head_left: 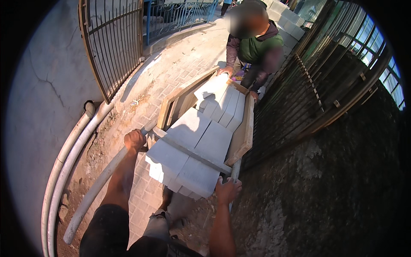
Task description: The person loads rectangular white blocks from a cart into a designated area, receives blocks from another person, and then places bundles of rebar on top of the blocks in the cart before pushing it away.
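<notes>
Evidently, your left hand [135,140] and right hand [228,190] wrap closed around tubular handles [98,182], smooth white rectangular blocks [184,126] ahead between wooden boards [243,138]. Another person [256,50] fills the path beyond, beside barred fencing [295,105].

Pale wall [38,111] is rising at left, a crack running down it. Two pale pipes [77,129] are curving along its foot. Brown-framed barred gate [114,47] is standing beside blue railing [180,18]. Paving [169,70] is catching sun; dark barred fence [317,81] is lining the right.
</notes>
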Available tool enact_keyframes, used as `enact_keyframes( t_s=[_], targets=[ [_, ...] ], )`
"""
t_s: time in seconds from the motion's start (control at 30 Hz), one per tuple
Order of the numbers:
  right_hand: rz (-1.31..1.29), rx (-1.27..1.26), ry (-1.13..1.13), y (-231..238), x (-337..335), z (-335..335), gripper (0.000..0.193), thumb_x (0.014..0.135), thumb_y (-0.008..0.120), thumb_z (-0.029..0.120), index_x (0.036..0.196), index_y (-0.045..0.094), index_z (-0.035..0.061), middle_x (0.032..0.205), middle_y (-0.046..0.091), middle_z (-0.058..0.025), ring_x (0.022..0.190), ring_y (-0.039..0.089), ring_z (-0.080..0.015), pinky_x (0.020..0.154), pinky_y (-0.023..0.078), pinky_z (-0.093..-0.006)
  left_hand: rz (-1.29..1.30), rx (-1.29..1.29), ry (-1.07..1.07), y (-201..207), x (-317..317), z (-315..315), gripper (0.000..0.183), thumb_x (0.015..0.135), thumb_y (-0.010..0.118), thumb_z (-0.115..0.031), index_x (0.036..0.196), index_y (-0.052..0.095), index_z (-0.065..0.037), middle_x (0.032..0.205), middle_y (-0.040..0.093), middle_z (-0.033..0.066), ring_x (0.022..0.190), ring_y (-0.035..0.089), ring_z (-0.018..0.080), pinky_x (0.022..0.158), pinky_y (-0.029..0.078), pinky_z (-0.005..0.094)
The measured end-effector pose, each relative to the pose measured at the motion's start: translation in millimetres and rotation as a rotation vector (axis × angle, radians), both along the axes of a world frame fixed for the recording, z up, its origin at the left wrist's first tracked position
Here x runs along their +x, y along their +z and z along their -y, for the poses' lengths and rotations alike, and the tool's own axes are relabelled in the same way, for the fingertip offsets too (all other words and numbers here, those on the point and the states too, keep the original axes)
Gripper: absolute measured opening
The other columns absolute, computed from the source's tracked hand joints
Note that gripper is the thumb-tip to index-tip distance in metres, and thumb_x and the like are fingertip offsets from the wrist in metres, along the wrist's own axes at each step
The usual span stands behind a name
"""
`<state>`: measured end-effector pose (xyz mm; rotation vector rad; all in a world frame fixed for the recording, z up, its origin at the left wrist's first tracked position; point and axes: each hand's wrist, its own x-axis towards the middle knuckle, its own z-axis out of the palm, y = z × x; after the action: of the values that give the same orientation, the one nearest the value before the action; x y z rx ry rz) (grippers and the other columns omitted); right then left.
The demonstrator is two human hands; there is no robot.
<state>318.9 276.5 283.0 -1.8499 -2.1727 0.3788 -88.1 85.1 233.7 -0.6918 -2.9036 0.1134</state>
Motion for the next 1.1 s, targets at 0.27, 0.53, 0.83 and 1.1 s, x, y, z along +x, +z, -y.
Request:
enact_keyframes(
  t_s=[0.27, 0.53, 0.83, 1.1],
  targets=[
    [-0.002, -0.021, 0.000, 2, -3, 1, 0.045, 0.083, 0.078, 0.041, 0.110, 0.072, 0.0052, 0.134, 0.047, -0.0198, 0.123, 0.049, -0.0393, 0.099, 0.047, -0.0515, -0.020, -0.045, -0.016, -8, -1, 5, 0.036, 0.088, 0.063, -0.041, 0.097, 0.070, -0.007, 0.086, 0.074, 0.0090, 0.077, 0.074, 0.0232, 0.064, 0.056, 0.0370],
    [0.020, -0.047, -0.004, 7, -5, 2, 0.045, 0.083, 0.078, 0.041, 0.111, 0.072, 0.0061, 0.135, 0.046, -0.0188, 0.122, 0.049, -0.0391, 0.099, 0.047, -0.0512, 0.034, -0.047, 0.010, 0, 1, 3, 0.041, 0.088, 0.064, -0.046, 0.102, 0.069, -0.007, 0.089, 0.074, 0.0081, 0.079, 0.074, 0.0224, 0.066, 0.057, 0.0366],
    [0.001, -0.050, 0.008, 11, -5, 6, 0.045, 0.084, 0.078, 0.041, 0.111, 0.071, 0.0054, 0.135, 0.045, -0.0177, 0.121, 0.049, -0.0383, 0.096, 0.049, -0.0526, -0.001, -0.056, -0.009, 2, 2, 4, 0.038, 0.090, 0.059, -0.043, 0.099, 0.069, -0.007, 0.087, 0.073, 0.0081, 0.077, 0.074, 0.0232, 0.063, 0.055, 0.0373],
    [0.034, 0.063, 0.015, -6, -2, 1, 0.041, 0.083, 0.078, 0.043, 0.106, 0.070, 0.0096, 0.128, 0.051, -0.0148, 0.116, 0.054, -0.0380, 0.092, 0.052, -0.0516, -0.014, -0.030, -0.018, -3, 2, 4, 0.032, 0.092, 0.056, -0.036, 0.097, 0.069, -0.007, 0.085, 0.072, 0.0091, 0.075, 0.073, 0.0232, 0.062, 0.054, 0.0382]
  ],
)
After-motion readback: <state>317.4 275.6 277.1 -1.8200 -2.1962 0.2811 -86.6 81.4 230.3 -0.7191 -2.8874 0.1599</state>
